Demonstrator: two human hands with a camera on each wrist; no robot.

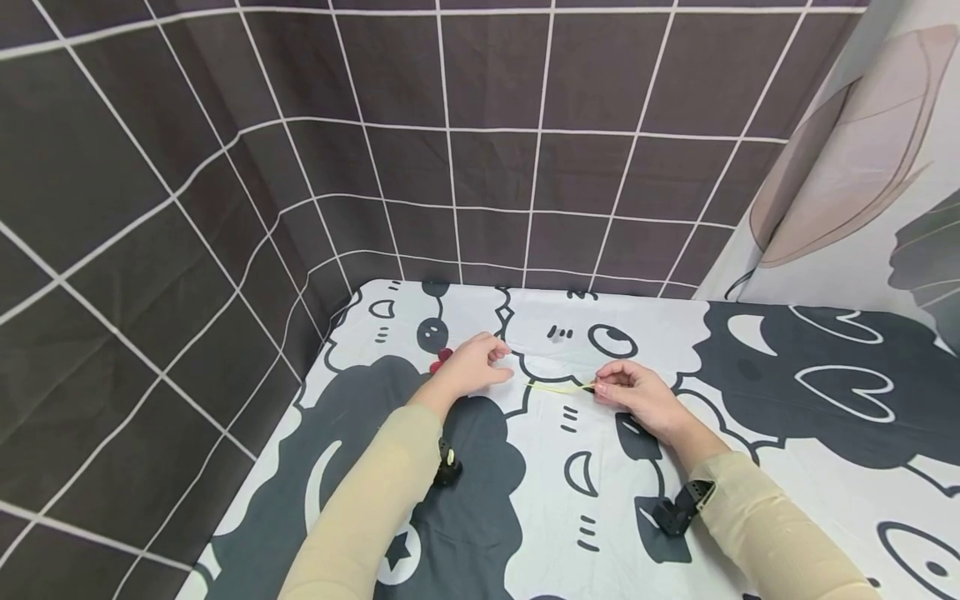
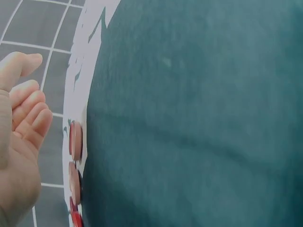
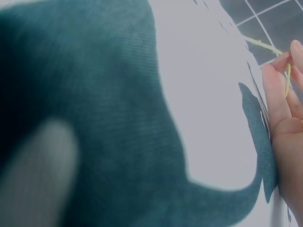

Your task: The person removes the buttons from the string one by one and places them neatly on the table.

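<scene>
Between the thumb and fingers of my right hand (image 1: 636, 398) a thin yellow string (image 1: 555, 389) is pinched, its free end stretching left over the printed sheet. The right wrist view shows the string (image 3: 288, 80) passing through the fingers, with a short piece hanging below them. My left hand (image 1: 474, 367) hovers to the left of the string's end, fingers loosely bent. In the left wrist view its thumb and fingers (image 2: 32, 105) stand apart and hold nothing. Several red round discs (image 1: 444, 357) lie just beyond the left hand, partly hidden by it; edge-on, the discs (image 2: 75, 142) look flat and thick.
A white and dark grey cartoon-print sheet (image 1: 547, 517) covers the surface. Dark cloth with a white grid (image 1: 495, 167) hangs behind and at the left. A pale leaf-patterned curtain (image 1: 847, 167) hangs at the right, with a thin dark cord (image 1: 738, 283) at its foot.
</scene>
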